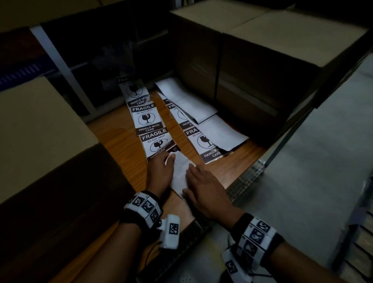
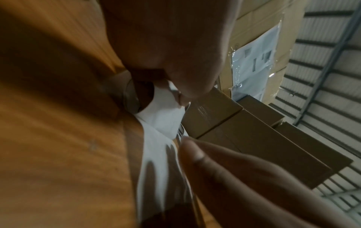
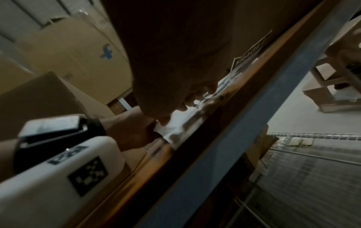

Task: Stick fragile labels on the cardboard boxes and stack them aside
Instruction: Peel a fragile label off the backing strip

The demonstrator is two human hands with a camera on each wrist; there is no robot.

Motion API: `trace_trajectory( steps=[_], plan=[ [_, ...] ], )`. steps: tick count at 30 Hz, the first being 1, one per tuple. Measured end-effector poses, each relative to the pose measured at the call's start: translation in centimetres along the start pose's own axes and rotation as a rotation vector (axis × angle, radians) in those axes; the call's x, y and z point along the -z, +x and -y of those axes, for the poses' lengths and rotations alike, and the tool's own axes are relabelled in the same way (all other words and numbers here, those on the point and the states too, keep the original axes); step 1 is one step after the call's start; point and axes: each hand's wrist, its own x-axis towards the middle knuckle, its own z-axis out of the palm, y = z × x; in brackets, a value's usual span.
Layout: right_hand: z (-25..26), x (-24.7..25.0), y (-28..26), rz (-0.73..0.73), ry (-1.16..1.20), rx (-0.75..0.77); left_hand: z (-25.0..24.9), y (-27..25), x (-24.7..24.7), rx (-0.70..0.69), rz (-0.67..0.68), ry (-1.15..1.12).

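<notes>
Dimly, wooden table (image 1: 122,141), label strips (image 1: 148,121), stacked cardboard boxes (image 1: 262,43).

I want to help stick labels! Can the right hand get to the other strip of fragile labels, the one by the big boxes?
Probably yes. The right hand rests on white backing paper, and the second label strip lies flat just beyond it on the wooden table, with nothing between them.

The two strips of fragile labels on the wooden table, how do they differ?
The left strip lies fully exposed; blank white sheets overlap the right strip. The left hand grips the left strip's near end; no hand touches the right strip. Both carry the same black-and-white FRAGILE print.
</notes>
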Motion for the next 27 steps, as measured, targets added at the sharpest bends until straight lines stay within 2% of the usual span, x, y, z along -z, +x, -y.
trace_trajectory(
  steps=[5, 11, 15, 23, 27],
  plan=[
    [-0.8, -1.8, 0.8, -0.004, -0.129, 0.004, 0.5, 0.0, 0.1, 0.014, 0.043, -0.024],
    [-1.5, -2.5, 0.7, 0.011, -0.156, 0.03, 1.9, 0.3, 0.4, 0.254, -0.039, -0.299],
    [-1.7, -2.3, 0.7, 0.0, -0.178, 0.039, 1.7, 0.3, 0.5, 0.351, -0.047, -0.414],
    [-1.8, -1.1, 0.1, 0.115, -0.195, 0.036, 1.4, 0.7, 1.0, 0.367, -0.05, -0.45],
    [-2.2, -1.5, -0.1, 0.079, -0.205, 0.054, 1.6, 0.6, 1.2, 0.349, -0.07, -0.431]
  ],
)
